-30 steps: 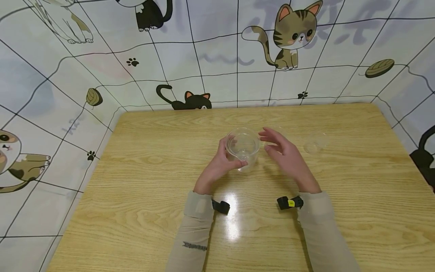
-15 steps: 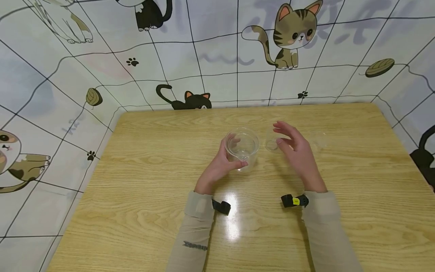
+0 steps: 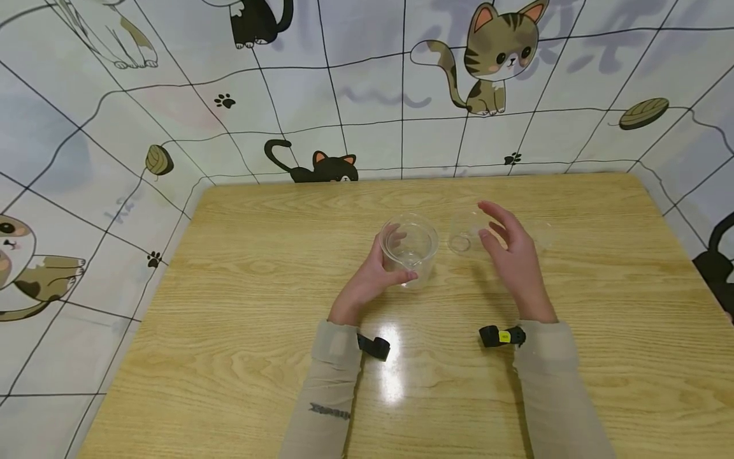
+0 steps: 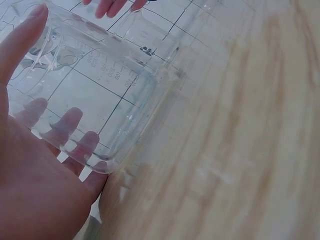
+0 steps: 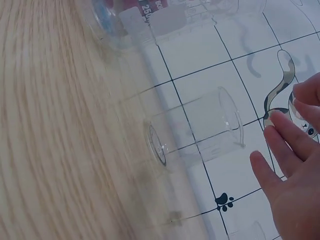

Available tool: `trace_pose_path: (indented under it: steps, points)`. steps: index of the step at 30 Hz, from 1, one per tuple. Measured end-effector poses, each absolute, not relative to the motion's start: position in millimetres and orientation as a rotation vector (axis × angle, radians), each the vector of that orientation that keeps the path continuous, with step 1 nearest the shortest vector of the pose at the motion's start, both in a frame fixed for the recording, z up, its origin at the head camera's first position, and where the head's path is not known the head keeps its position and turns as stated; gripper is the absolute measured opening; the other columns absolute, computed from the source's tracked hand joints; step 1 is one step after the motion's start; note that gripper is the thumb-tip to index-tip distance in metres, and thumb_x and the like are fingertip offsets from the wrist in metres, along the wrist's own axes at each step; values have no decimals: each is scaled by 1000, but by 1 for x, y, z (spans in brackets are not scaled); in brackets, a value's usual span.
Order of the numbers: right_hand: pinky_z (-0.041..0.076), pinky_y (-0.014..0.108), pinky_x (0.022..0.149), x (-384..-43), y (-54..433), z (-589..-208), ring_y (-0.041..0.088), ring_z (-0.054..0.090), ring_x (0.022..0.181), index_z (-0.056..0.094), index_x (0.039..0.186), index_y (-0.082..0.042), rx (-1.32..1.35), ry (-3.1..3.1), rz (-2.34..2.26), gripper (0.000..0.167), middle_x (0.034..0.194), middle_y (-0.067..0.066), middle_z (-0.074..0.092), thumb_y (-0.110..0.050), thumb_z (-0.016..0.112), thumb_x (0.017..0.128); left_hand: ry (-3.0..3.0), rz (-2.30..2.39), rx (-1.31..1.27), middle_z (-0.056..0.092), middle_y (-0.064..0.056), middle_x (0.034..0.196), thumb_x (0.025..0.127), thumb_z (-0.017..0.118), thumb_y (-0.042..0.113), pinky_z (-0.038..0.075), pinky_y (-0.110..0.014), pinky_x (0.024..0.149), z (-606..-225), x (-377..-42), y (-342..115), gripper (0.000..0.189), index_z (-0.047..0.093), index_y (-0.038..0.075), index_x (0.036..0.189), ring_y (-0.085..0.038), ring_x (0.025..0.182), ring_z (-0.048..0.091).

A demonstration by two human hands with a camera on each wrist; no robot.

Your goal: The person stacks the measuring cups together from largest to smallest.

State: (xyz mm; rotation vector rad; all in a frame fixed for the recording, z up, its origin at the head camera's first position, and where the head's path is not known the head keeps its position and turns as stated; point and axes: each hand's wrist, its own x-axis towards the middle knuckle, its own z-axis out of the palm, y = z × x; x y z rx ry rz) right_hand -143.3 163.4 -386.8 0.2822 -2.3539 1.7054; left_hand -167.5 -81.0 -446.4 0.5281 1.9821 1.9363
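Note:
My left hand (image 3: 367, 280) holds a large clear glass beaker (image 3: 414, 248) upright at its side, thumb in front and fingers curving behind the glass. Printed graduation marks on that beaker show in the left wrist view. To its right stands a smaller clear beaker (image 3: 460, 241), upright and see-through. Beside this one, on its right, my right hand (image 3: 516, 255) hovers with loosely bent fingers and nothing between them. In the right wrist view, a gap separates the fingertips from the small beaker (image 5: 195, 130).
Another clear glass vessel (image 3: 541, 233), faint and partly covered by the right hand, stands farther right on the wooden table (image 3: 229, 306). Cat-print sheeting (image 3: 367, 95) rises behind the table and at both sides.
My right hand has moved rightward from beside the large beaker's rim to the far side of the small beaker, uncovering it. My left hand keeps its hold on the large beaker.

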Motion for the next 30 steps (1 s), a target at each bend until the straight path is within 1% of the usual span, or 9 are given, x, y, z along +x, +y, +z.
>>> trace_pose_path:
  steps: [2, 4, 8, 10, 14, 19, 22, 27, 30]
  points:
    - [25, 45, 100, -143, 164, -387, 18, 31, 126, 38, 135, -9, 254, -2386, 1697, 44, 137, 7, 37, -10, 49, 92, 1967, 1948, 528, 26, -3, 141, 70, 77, 14, 29, -35, 99, -449, -169, -81, 93, 16, 35, 136, -22, 128, 28]
    - [23, 45, 101, -143, 164, -388, 17, 29, 127, 36, 136, -9, 233, -2414, 1692, 45, 139, 6, 34, -13, 48, 92, 1944, 1960, 539, 25, -5, 142, 70, 76, 12, 29, -36, 99, -445, -167, -81, 92, 17, 34, 137, -24, 128, 28]
    - [22, 46, 101, -145, 165, -390, 21, 26, 129, 31, 138, -8, 250, -2422, 1706, 49, 141, 10, 31, -15, 48, 92, 1901, 1974, 577, 21, -13, 142, 72, 74, 8, 29, -39, 98, -436, -163, -82, 90, 15, 26, 138, -33, 128, 26]
    - [22, 47, 101, -146, 166, -392, 24, 25, 130, 27, 139, -7, 267, -2408, 1731, 52, 141, 13, 29, -14, 49, 92, 1902, 1965, 589, 20, -15, 142, 73, 73, 8, 30, -39, 98, -434, -162, -82, 90, 14, 23, 139, -35, 128, 25]
    - [21, 48, 101, -148, 167, -396, 27, 24, 130, 21, 141, -8, 251, -2386, 1793, 57, 141, 15, 28, -13, 49, 92, 1910, 1952, 589, 20, -16, 142, 73, 72, 6, 30, -38, 98, -433, -162, -83, 90, 13, 20, 139, -35, 127, 26]
    - [21, 48, 101, -149, 167, -399, 28, 24, 130, 19, 141, -9, 219, -2367, 1846, 59, 141, 16, 28, -14, 50, 92, 1901, 1949, 607, 18, -17, 142, 74, 71, 5, 29, -38, 99, -435, -163, -83, 90, 11, 16, 140, -36, 126, 27]
    - [22, 48, 101, -151, 168, -402, 28, 23, 130, 14, 142, -10, 214, -2360, 1893, 62, 141, 16, 27, -15, 49, 92, 1904, 1946, 602, 19, -17, 142, 74, 71, 6, 29, -39, 99, -435, -163, -83, 91, 11, 15, 140, -36, 126, 27]
    - [21, 49, 101, -157, 174, -416, 23, 17, 133, 1, 143, -21, 197, -2401, 1993, 70, 146, 9, 20, -21, 49, 92, 1916, 1939, 581, 20, -15, 143, 73, 72, 8, 28, -38, 99, -435, -163, -83, 92, 10, 16, 141, -35, 127, 27]
    - [20, 48, 102, -162, 177, -427, 19, 16, 133, -2, 142, -28, 186, -2427, 2028, 73, 147, 4, 18, -26, 50, 92, 1911, 1940, 584, 20, -14, 142, 74, 72, 8, 27, -39, 100, -435, -163, -83, 93, 9, 15, 141, -35, 127, 27]
